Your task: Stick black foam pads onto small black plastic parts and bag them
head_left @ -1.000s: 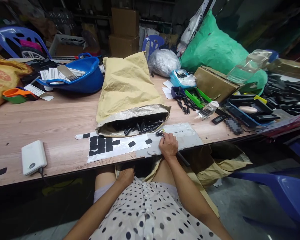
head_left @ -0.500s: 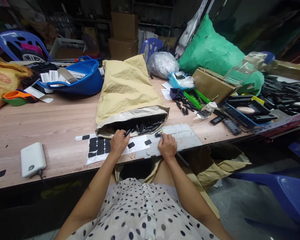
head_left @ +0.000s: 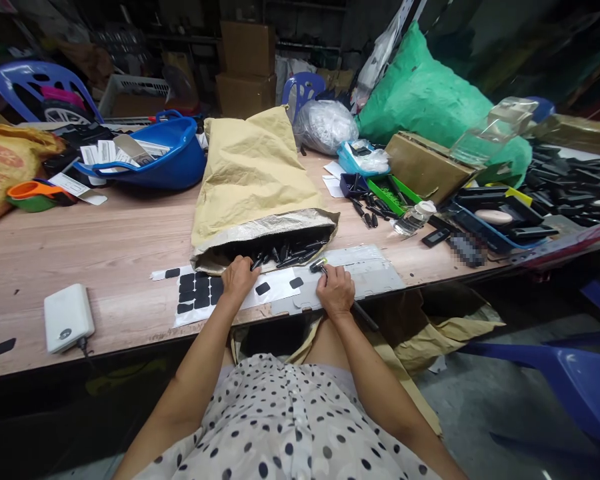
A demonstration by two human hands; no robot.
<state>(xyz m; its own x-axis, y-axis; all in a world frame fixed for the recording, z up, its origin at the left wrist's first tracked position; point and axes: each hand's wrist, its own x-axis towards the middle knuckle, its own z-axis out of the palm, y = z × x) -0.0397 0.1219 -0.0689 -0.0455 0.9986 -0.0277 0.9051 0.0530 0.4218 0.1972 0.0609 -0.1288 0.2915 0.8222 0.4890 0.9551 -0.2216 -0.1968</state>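
At the mouth of the yellow paper sack [head_left: 260, 173], my left hand [head_left: 239, 277] is closed, its fingertips on a slim black piece [head_left: 257, 263]. Many similar black pieces [head_left: 300, 252] lie inside the sack opening. My right hand [head_left: 336, 291] is wrapped round the black handle of what looks like a small hammer [head_left: 365, 316]. Its head, with a yellow-green end, rests over the grey board [head_left: 367, 270]. Beneath my left hand is a white sheet [head_left: 280, 285] bearing black rounded-square stickers [head_left: 195, 292].
A white power bank [head_left: 69, 319] with a cable lies at left. Behind it stands a blue basin [head_left: 175, 157] of labels. On the right are a green tray [head_left: 390, 197], a clear bottle [head_left: 414, 219], a cardboard box [head_left: 425, 167] and a large green sack [head_left: 425, 93].
My left hand has shifted slightly up toward the sack opening, and less of the black piece shows at its fingertips. My right hand keeps its hold, almost unmoved.
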